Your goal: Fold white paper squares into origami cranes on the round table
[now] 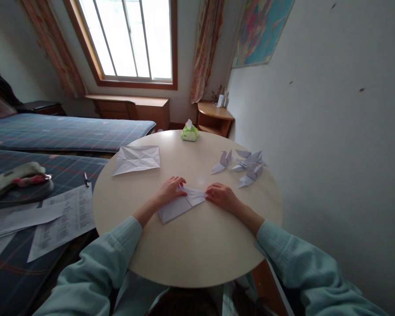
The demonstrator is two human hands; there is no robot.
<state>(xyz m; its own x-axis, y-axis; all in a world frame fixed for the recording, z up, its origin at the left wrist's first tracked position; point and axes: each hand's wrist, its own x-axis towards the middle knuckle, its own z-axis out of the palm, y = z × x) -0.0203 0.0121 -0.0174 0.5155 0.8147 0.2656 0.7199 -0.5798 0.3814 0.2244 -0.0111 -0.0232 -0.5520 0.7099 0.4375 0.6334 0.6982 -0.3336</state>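
1. Head view: the left hand (171, 188) and right hand (222, 196) both rest on a partly folded white paper (181, 205). It lies flat on the round worktop (191, 250) between and under the fingertips.
2. Neither hand grips. The fingers are loosely spread and press down on the paper's upper edge.
3. This looks like a crease being flattened. A further fold would call for keeping the edges lined up while one hand pins the sheet.
4. Beyond the left hand lies a creased open sheet (136, 159). Beyond the right hand is a cluster of folded paper figures (246, 164). Farther off, a green tissue pack (190, 131).
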